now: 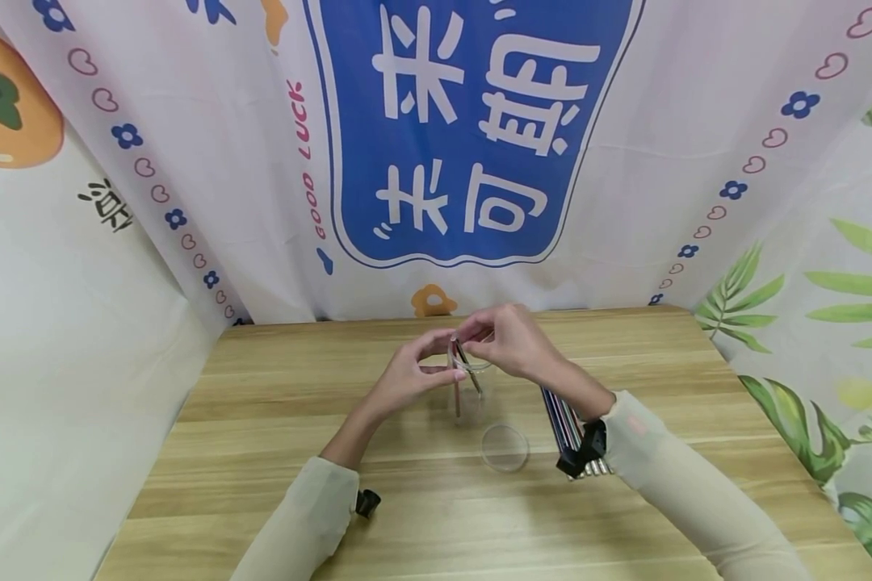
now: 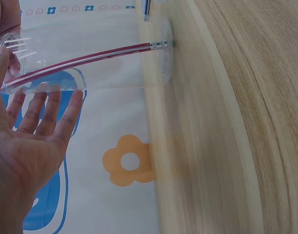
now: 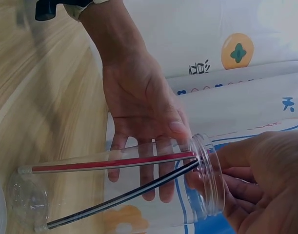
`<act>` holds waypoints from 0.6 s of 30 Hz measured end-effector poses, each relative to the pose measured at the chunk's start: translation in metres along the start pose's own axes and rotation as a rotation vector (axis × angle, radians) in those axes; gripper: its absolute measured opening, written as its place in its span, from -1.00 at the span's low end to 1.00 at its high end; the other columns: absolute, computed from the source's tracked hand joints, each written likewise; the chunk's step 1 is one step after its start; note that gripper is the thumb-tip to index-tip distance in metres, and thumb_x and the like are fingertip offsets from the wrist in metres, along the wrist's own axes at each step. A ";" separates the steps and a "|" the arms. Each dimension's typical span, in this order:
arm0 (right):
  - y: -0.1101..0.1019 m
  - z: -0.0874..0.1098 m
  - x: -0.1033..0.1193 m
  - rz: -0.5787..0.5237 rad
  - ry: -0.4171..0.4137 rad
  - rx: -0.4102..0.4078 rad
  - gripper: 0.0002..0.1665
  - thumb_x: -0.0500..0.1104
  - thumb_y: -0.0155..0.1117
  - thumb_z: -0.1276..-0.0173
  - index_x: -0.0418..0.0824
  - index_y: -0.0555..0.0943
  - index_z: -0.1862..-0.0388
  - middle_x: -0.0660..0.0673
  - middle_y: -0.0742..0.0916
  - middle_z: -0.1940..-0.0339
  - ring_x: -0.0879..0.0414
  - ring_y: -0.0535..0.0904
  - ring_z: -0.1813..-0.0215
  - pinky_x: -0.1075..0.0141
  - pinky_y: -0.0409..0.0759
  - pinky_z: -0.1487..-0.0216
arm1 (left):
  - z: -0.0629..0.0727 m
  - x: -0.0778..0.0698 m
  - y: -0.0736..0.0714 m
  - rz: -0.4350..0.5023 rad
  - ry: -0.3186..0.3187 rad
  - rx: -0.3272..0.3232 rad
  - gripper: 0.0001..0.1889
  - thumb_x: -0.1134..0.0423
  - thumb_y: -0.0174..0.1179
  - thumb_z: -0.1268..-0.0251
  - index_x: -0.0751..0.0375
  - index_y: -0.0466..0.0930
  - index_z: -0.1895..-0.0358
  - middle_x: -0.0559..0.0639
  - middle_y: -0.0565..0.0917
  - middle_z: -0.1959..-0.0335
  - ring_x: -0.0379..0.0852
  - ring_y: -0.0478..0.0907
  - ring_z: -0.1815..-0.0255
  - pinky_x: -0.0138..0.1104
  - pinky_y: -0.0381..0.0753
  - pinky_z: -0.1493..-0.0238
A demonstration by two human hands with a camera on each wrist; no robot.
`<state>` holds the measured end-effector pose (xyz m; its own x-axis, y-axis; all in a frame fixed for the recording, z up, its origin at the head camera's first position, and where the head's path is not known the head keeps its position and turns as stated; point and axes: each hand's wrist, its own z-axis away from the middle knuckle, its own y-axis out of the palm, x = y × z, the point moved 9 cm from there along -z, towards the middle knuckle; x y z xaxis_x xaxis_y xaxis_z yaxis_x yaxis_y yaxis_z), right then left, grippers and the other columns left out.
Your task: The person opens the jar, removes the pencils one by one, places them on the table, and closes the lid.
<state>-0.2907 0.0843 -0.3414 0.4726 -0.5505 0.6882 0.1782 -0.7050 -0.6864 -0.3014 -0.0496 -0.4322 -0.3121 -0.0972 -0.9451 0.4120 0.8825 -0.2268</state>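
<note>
A clear plastic jar [image 3: 109,192] with a threaded mouth stands upright on the table. My left hand [image 1: 414,371] grips it near the top, thumb on one side and fingers spread along the other. Inside, a red striped pencil [image 2: 90,59] and a black striped pencil [image 3: 124,195] lean with their upper ends together at the neck. My right hand [image 1: 512,343] is over the mouth, its fingertips pinching at the upper end of the black pencil; the rim partly covers this contact. The black pencil's lower end is at the jar's base.
A round clear lid [image 1: 505,448] lies on the wooden table [image 1: 262,436] in front of the jar. Several striped pencils [image 1: 563,420] lie side by side, partly under my right forearm. A printed cloth [image 1: 247,202] hangs behind the table's back edge.
</note>
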 end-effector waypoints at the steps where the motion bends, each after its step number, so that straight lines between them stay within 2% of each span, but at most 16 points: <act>1: 0.000 0.000 0.000 0.004 -0.007 0.003 -0.84 -0.38 0.50 -0.32 -0.29 0.83 0.13 -0.10 0.87 0.26 0.14 0.79 0.26 0.36 0.81 0.23 | 0.000 0.000 0.000 -0.001 0.000 0.001 -0.38 0.30 0.52 -0.31 0.08 0.55 -0.41 0.07 0.69 -0.24 0.05 0.63 -0.31 -0.23 0.79 -0.19; 10: 0.006 -0.003 0.000 0.039 -0.036 0.014 -0.84 -0.38 0.49 -0.33 -0.27 0.84 0.12 -0.10 0.88 0.26 0.08 0.80 0.26 0.37 0.78 0.28 | 0.000 0.000 -0.001 -0.010 0.002 -0.005 -0.38 0.28 0.52 -0.31 0.08 0.55 -0.42 0.05 0.69 -0.25 0.04 0.62 -0.31 -0.25 0.79 -0.18; 18: 0.007 -0.004 0.001 0.084 -0.056 -0.031 -0.89 -0.35 0.53 -0.28 -0.21 0.86 0.22 -0.03 0.87 0.33 0.22 0.76 0.31 0.41 0.74 0.34 | 0.001 0.000 -0.001 -0.021 0.000 0.002 -0.39 0.23 0.52 -0.32 0.03 0.55 -0.41 0.00 0.69 -0.26 0.01 0.62 -0.31 -0.24 0.78 -0.19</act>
<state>-0.2927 0.0770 -0.3451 0.5328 -0.5831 0.6133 0.1094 -0.6712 -0.7331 -0.3012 -0.0506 -0.4318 -0.3213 -0.1158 -0.9399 0.4072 0.8792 -0.2475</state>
